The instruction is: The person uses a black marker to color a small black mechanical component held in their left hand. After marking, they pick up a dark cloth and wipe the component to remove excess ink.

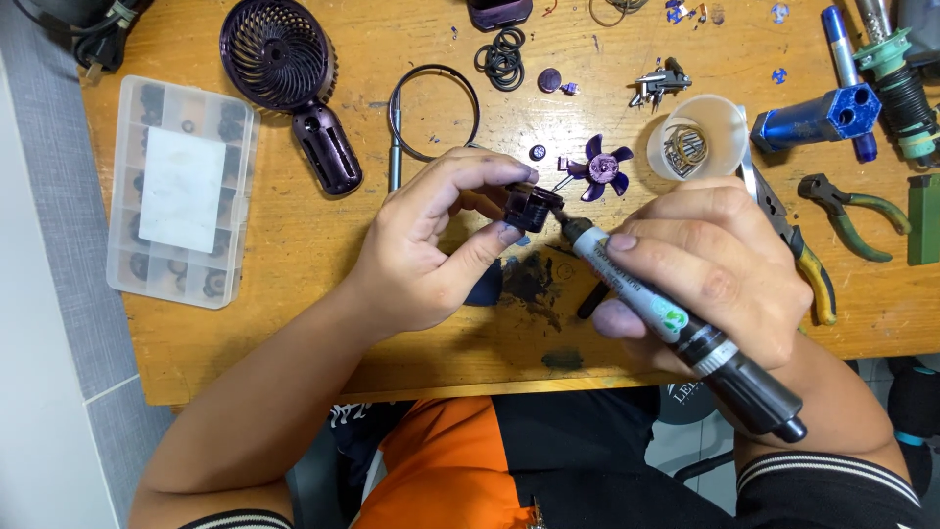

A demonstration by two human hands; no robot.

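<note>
**Marker Tip Met Small Dark Part Above the Workbench**

The left hand (431, 245) pinched a small dark motor part (530, 206) between thumb and fingertips, the fingers curled closely around it, just above the wooden table (294, 245). The part sat at the very ends of those fingers, its right side exposed. The right hand (710, 269) was wrapped firmly around a thick marker (676, 328), whose tip touched the part's right edge. Just beyond the part lay a purple fan blade (597, 168), and near that a translucent cup (697, 137) holding metal pieces. A purple handheld fan housing (289, 78) and a clear compartment box (181, 191) lay well apart to the left, pliers (852, 211) to the right.
</note>
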